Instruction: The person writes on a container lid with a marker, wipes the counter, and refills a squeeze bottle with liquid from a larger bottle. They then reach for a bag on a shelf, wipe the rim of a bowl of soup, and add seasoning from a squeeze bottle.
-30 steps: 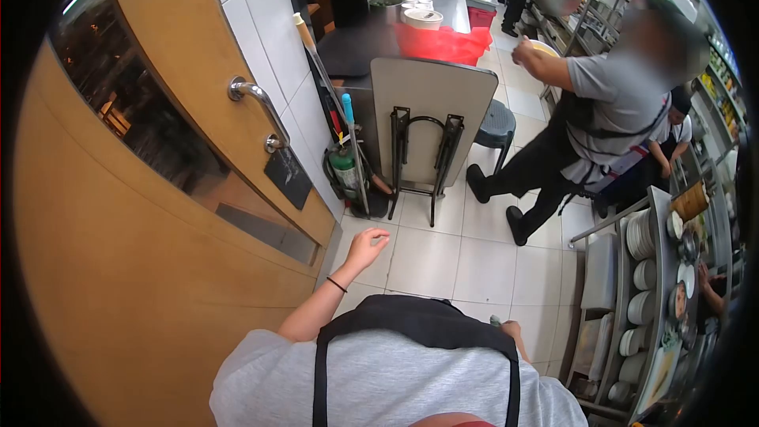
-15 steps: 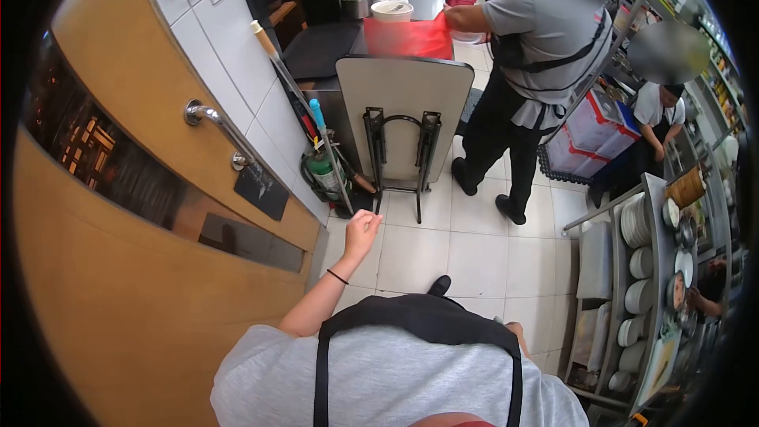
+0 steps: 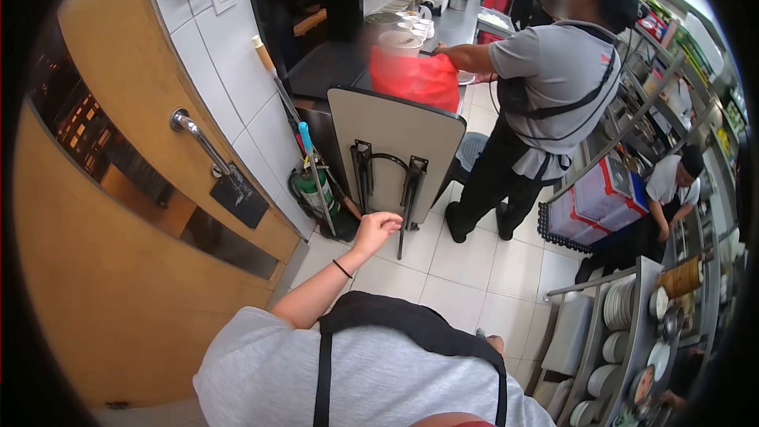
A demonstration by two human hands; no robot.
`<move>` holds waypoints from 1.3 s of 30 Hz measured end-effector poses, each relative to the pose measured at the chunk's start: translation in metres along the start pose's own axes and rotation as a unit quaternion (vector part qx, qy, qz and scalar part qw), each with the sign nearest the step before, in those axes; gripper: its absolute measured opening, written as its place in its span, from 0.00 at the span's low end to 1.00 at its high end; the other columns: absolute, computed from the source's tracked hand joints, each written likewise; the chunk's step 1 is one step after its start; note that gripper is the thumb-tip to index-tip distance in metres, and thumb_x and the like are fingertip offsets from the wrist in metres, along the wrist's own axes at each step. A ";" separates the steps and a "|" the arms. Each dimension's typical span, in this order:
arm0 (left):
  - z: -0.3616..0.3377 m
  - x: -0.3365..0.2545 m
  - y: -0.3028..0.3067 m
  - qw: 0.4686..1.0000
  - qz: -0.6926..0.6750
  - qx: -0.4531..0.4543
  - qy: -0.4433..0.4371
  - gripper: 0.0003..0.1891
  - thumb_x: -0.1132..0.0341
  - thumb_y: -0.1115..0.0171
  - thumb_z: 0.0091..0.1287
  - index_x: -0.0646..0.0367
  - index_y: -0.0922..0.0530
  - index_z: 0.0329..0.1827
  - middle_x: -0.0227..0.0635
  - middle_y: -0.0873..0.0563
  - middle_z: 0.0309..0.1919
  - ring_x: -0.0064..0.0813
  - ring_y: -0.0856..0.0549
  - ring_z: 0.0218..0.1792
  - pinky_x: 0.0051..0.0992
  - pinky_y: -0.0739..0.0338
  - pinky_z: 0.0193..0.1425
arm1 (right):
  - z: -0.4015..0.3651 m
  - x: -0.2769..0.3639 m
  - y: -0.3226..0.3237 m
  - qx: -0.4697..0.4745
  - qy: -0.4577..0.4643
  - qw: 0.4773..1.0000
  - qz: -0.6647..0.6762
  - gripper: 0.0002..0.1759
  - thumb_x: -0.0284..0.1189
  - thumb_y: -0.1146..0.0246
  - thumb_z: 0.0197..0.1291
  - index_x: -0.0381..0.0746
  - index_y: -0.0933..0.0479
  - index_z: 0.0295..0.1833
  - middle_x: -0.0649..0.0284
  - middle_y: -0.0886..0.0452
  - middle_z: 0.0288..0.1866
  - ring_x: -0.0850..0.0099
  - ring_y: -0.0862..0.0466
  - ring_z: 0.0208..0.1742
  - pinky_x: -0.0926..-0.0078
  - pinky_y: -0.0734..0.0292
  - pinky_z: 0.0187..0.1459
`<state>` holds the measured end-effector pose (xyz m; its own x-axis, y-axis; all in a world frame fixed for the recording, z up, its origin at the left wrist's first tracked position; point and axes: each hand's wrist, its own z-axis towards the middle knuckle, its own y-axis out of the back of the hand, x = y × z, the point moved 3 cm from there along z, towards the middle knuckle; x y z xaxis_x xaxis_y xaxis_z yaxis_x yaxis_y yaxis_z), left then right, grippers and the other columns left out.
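My left hand (image 3: 378,233) is raised in front of my body with loosely bent fingers and nothing in it. A black band is round its wrist. Just beyond it in this view stands a folded table (image 3: 395,130) on edge, its pale underside and black metal legs (image 3: 385,178) facing me. My right hand (image 3: 496,343) shows only in part at my right side, mostly hidden by my apron (image 3: 411,320). A small grey-green thing (image 3: 480,333) shows at its fingers; I cannot tell what it is.
A wooden door (image 3: 118,285) with a metal handle (image 3: 199,142) is at left. A green fire extinguisher (image 3: 310,194) and long poles lean beside the wall. A co-worker (image 3: 553,71) holds a red bag (image 3: 415,79) at the counter. Right, shelves hold stacked plates (image 3: 618,306); another person (image 3: 672,190) bends beyond.
My view has tilted up and turned, and the folded table is nearer. My left hand's fingers have loosened. The co-worker's red bag now stands higher around the white tub.
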<state>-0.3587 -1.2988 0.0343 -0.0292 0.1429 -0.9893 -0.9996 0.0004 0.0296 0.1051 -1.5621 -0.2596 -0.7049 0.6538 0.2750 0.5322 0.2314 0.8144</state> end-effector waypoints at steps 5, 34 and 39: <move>0.015 -0.014 -0.018 0.993 0.093 0.064 0.043 0.05 0.72 0.39 0.56 0.66 0.19 0.32 0.35 0.17 0.20 0.21 0.16 0.26 0.19 0.21 0.29 | 0.041 0.036 0.038 -0.014 -0.007 0.995 0.094 0.14 0.31 0.34 0.38 0.34 0.19 0.32 0.52 0.18 0.28 0.64 0.17 0.32 0.69 0.24 0.36; 0.255 0.031 -0.328 0.924 -0.004 0.372 0.091 0.12 0.75 0.50 0.63 0.66 0.24 0.47 0.42 0.20 0.41 0.25 0.16 0.28 0.22 0.20 0.30 | 0.229 -0.046 0.129 0.021 -0.096 0.995 0.026 0.14 0.31 0.39 0.39 0.34 0.20 0.32 0.46 0.19 0.31 0.50 0.19 0.36 0.60 0.25 0.39; 0.277 0.005 -0.426 0.933 -0.034 0.331 0.133 0.15 0.77 0.54 0.63 0.63 0.26 0.51 0.46 0.20 0.42 0.29 0.15 0.23 0.21 0.21 0.21 | 0.314 -0.091 0.193 0.025 -0.055 0.998 -0.022 0.15 0.31 0.39 0.39 0.33 0.20 0.33 0.46 0.19 0.32 0.50 0.19 0.36 0.60 0.25 0.40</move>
<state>0.0685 -1.0241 0.0566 -0.0545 -0.1307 -0.9899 -0.7795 0.6252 -0.0396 0.4190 -1.3514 -0.2882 -0.6738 0.7167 0.1801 0.5272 0.2953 0.7968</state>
